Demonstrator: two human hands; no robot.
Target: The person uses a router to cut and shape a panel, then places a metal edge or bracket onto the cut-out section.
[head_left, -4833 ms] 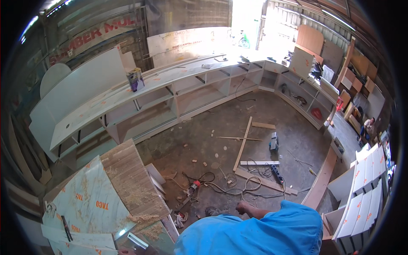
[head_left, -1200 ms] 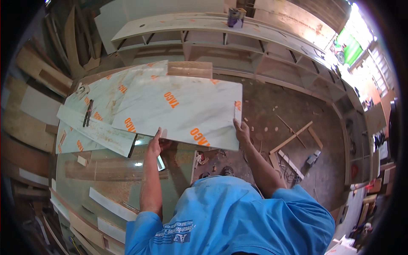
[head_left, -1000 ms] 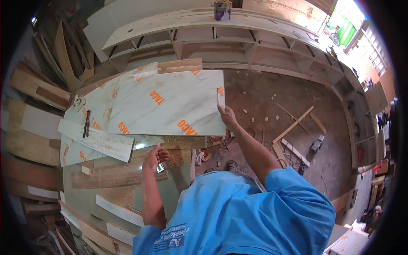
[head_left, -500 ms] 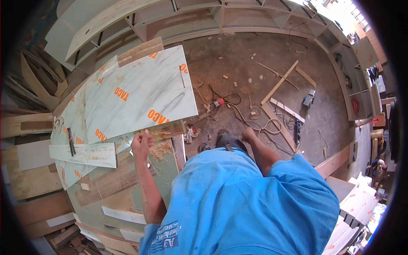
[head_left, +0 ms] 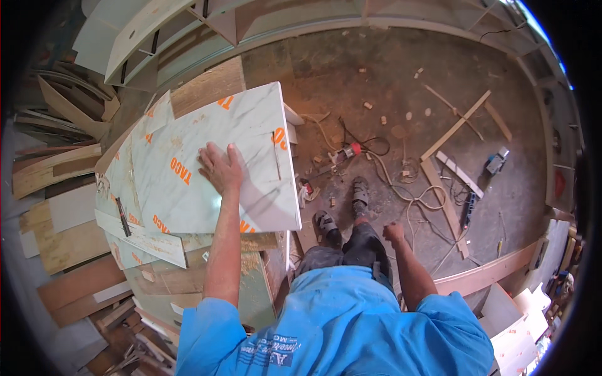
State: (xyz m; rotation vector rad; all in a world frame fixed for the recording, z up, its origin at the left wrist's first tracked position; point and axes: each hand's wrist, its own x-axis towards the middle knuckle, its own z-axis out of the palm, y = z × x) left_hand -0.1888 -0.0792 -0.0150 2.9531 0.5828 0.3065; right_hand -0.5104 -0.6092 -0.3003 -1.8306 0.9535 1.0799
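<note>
The left hand (head_left: 221, 168) lies spread, grasping nothing, on the marbled board (head_left: 179, 150) at ten o'clock; the right hand (head_left: 394, 233), at two, is loosely clenched. Even palm pressure should steady the board best.

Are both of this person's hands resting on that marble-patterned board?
No: only the left hand lies on the marble-patterned board, while the right hand hangs apart from it, above the floor.

Bright rim upper right | glare on marbled panel (head_left: 202, 193) | edges bowed
</note>
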